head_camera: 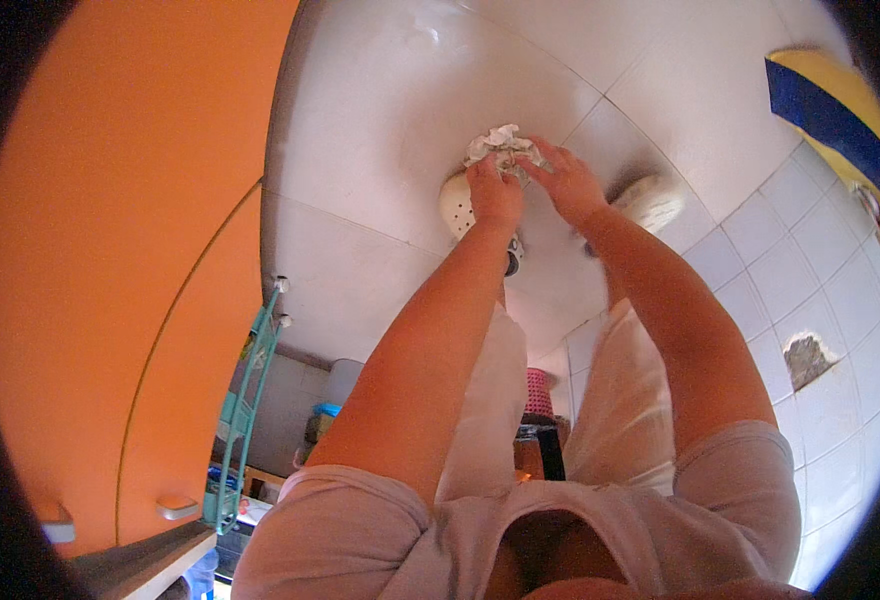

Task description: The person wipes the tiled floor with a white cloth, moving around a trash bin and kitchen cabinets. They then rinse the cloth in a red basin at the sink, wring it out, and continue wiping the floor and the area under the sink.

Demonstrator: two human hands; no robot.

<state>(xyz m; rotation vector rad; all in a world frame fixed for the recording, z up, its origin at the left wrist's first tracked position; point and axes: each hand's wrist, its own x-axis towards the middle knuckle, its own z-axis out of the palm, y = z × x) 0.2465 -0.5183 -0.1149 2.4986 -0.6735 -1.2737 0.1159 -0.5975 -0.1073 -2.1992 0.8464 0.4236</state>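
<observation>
Both of my hands reach out together over the tiled floor [365, 135]. Between them is a crumpled, pale cloth or paper [501, 142]. My left hand [495, 196] grips its near left side with curled fingers. On its right side, my right hand [571, 180] touches the edge with the fingertips, its fingers partly spread. Just below the crumpled piece, a cream clog with holes [455, 204] shows on a foot, partly hidden by my left hand. Another pale shoe [654, 204] lies to the right, beyond my right forearm.
An orange cabinet [132, 187] stands at left, beside a teal wire rack [243, 412]. A yellow and blue cloth or bag [834, 112] hangs at upper right. The white tiled wall [800, 255] has a broken patch [809, 360]. A pink perforated basket [539, 394] stands behind the legs.
</observation>
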